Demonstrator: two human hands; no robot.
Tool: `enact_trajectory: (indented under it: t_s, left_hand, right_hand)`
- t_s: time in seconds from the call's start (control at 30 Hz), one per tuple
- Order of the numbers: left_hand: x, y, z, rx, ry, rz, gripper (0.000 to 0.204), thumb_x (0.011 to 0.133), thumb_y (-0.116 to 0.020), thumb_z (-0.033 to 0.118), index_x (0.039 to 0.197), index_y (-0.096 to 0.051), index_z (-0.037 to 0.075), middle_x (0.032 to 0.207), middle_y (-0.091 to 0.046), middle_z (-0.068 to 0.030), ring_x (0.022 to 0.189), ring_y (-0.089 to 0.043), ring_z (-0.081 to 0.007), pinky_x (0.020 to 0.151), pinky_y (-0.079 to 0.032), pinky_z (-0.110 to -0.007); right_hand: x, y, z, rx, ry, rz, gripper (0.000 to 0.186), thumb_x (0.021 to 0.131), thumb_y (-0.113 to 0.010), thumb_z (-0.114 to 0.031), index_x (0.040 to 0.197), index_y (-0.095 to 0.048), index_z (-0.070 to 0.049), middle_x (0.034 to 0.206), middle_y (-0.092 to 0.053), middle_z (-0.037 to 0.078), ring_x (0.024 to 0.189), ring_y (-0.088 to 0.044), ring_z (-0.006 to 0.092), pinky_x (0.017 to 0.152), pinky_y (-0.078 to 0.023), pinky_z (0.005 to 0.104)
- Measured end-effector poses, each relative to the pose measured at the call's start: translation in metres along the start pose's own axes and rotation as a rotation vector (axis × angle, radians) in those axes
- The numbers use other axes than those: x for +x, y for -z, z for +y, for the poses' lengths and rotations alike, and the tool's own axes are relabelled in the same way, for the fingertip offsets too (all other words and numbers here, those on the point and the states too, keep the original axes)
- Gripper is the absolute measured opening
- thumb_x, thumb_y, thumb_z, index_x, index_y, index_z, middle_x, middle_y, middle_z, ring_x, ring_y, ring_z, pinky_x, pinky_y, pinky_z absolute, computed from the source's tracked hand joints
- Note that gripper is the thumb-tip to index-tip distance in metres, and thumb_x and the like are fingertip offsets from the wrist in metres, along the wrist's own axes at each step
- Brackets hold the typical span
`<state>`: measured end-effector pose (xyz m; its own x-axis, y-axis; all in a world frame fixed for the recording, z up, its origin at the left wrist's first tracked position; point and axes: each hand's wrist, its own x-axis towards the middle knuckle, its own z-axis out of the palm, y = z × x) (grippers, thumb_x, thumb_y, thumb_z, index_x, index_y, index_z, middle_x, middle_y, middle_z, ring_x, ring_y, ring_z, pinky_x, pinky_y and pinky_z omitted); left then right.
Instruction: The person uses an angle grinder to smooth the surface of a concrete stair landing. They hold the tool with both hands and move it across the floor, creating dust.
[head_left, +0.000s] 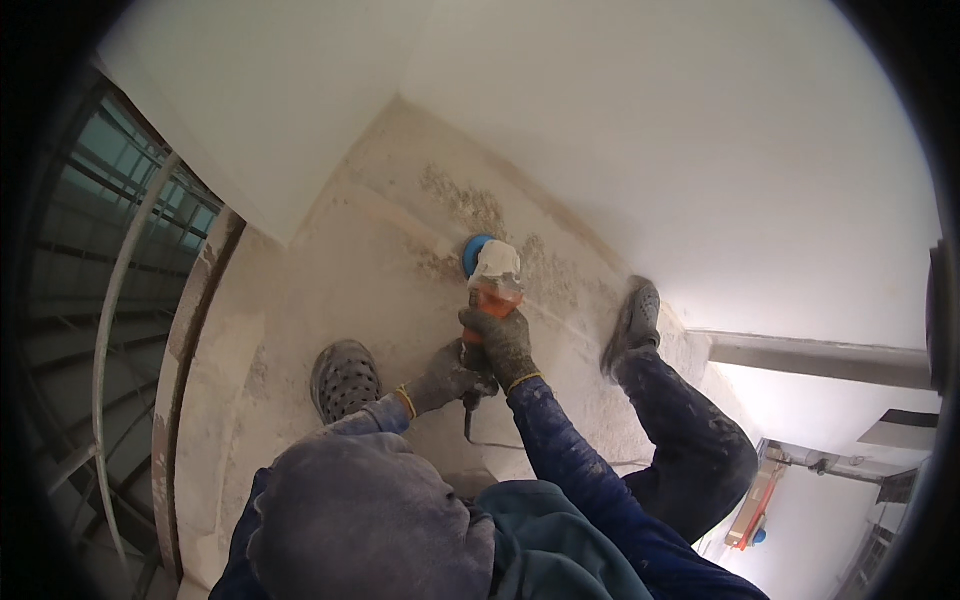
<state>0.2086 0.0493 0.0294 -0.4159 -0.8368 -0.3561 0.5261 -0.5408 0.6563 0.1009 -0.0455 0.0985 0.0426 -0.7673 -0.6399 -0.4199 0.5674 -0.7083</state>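
Head view. Left hand (pixel 448 380) gloved in grey, closed round the rear of an orange grinder (pixel 496 296); right hand (pixel 502 342), also gloved, wrapped over the body just ahead of it. Both grips narrow, hands close together on the one tool. The grinder points away from the person, its pale, dust-coated head directly beyond the right hand.

Blue disc (pixel 474 254) at the far end, partly hidden by the head (whether it presses fully on the surface I cannot tell). A power cord (pixel 468 425) leaves the rear of the tool below the left hand and trails off to the right.

Surface under the hands: a beige, dusty floor (pixel 300 290). Beyond them, around the disc — dark, rough patches (pixel 470 203) in the finish. Left clog (pixel 345 380), grey and perforated, just left of the left hand; right clog (pixel 640 315) right of the right hand, near the foot of a white wall (pixel 760 180).

Well left of the hands — a pale curved railing (pixel 105 340), past the floor's edge.
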Motion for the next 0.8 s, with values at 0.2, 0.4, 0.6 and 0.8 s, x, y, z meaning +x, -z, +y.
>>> enact_trajectory:
  t_s: [0.2,0.4,0.6,0.8]
  left_hand:
    - [-0.013,0.009,0.001,-0.076,0.081,0.056,0.036,0.087,-0.078,0.009,0.117,-0.058,0.004,0.087,-0.070,-0.0104,0.065,-0.071,-0.0214,0.051,-0.059,-0.036]
    - [-0.006,0.021,-0.010,-0.157,0.023,0.011,0.029,0.092,-0.074,0.013,0.116,-0.060,0.005,0.089,-0.071,-0.0097,0.070,-0.073,-0.0208,0.054,-0.060,-0.034]
    - [0.000,0.027,-0.016,-0.124,0.020,0.023,0.031,0.093,-0.074,0.016,0.119,-0.061,0.003,0.092,-0.071,-0.0103,0.069,-0.073,-0.0217,0.053,-0.060,-0.036]
    - [0.003,0.025,-0.017,-0.157,0.082,0.026,0.028,0.091,-0.074,0.014,0.115,-0.063,0.004,0.087,-0.073,-0.0106,0.067,-0.072,-0.0185,0.054,-0.059,-0.033]
  right_hand:
    - [0.004,-0.015,0.009,0.177,-0.055,-0.082,0.046,0.081,-0.087,-0.020,0.118,-0.068,0.000,0.098,-0.072,0.010,0.081,-0.072,0.0222,0.072,-0.060,0.0365]
    - [0.024,-0.018,0.014,0.092,-0.057,-0.094,0.047,0.078,-0.087,-0.021,0.116,-0.069,0.000,0.095,-0.072,0.009,0.080,-0.071,0.0219,0.071,-0.058,0.0372]
    - [0.030,-0.020,0.020,0.209,-0.077,-0.125,0.042,0.079,-0.086,-0.020,0.112,-0.070,-0.001,0.093,-0.072,0.009,0.077,-0.070,0.0216,0.068,-0.057,0.0373]
    - [0.034,-0.022,0.024,0.185,-0.080,-0.036,0.037,0.081,-0.085,-0.017,0.111,-0.069,-0.001,0.091,-0.071,0.008,0.073,-0.070,0.0223,0.064,-0.058,0.0372]
